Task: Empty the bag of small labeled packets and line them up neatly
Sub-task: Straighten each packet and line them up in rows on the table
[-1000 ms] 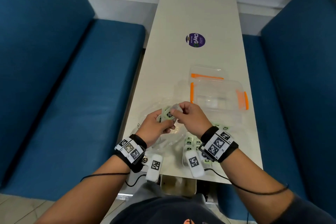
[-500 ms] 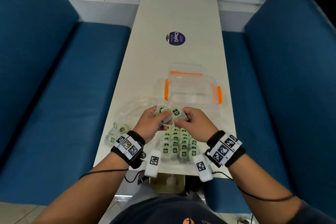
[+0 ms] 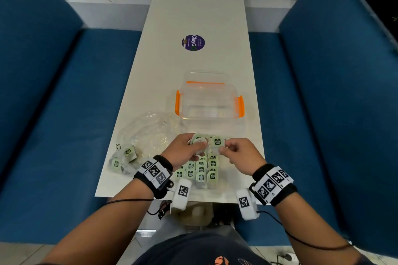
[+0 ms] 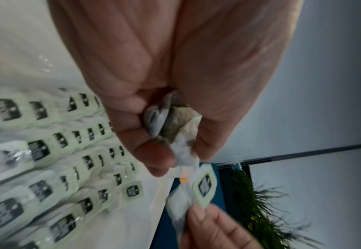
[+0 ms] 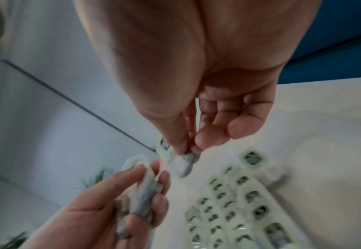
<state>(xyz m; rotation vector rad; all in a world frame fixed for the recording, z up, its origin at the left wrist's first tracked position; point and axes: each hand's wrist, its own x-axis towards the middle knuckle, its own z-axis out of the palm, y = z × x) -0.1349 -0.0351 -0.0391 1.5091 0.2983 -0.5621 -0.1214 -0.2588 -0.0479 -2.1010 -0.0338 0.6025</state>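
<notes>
Compared with a second earlier, the right hand (image 3: 238, 153) had drawn one small pale-green packet with a dark label (image 3: 217, 142) away from the bunch of packets (image 3: 199, 142) gripped in the left hand (image 3: 183, 149), pinching it between thumb and fingertips. The packet was held above the rows of laid-out packets (image 3: 202, 171) on the white bench (image 3: 193, 17). Judged from this, placement in the rows was next, while the crumpled clear plastic bag (image 3: 146, 133) at left held a few packets, so emptying remained unfinished.

Bag (image 3: 148, 133) lies left of the packet rows (image 3: 201, 171), container (image 3: 210, 101) behind.
</notes>
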